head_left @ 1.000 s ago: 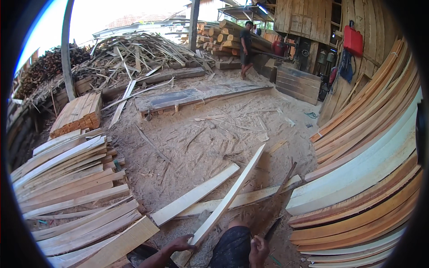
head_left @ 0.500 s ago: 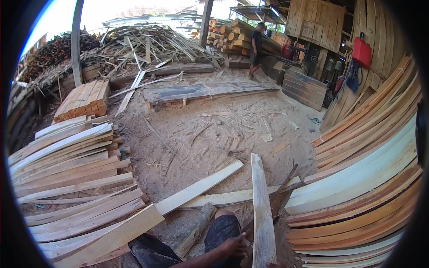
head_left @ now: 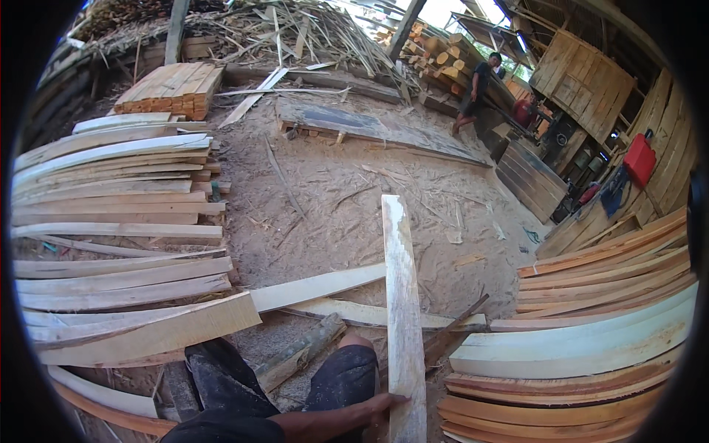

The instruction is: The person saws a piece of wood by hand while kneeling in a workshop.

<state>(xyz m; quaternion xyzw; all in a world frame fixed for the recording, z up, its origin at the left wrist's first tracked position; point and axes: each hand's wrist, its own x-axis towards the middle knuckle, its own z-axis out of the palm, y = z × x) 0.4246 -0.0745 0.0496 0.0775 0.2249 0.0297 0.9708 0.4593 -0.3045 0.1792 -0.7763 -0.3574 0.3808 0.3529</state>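
A long pale plank (head_left: 402, 310) with a weathered, patchy face stands up lengthwise in front of me, its far end raised toward the middle of the view. My left hand (head_left: 385, 405) grips its left edge near the lower end, fingers closed round it. My right hand is out of view. Below the plank, another pale board (head_left: 317, 286) slants across the ground, and a further board (head_left: 354, 311) lies behind my knees. A rough-barked wood piece (head_left: 301, 353) rests between my legs.
Stacked boards line the left (head_left: 118, 199) and right (head_left: 576, 354). A low wooden platform (head_left: 369, 129) lies ahead on sawdust-covered ground. Beyond are a scrap-wood heap (head_left: 325, 33), piled beams (head_left: 443, 55) and a standing person (head_left: 480, 85). A red container (head_left: 639, 159) hangs at right.
The plank has shifted left and upward in view, with my left hand now on its edge. My right hand, earlier at its lower end, has left the view. The whole view has tilted.
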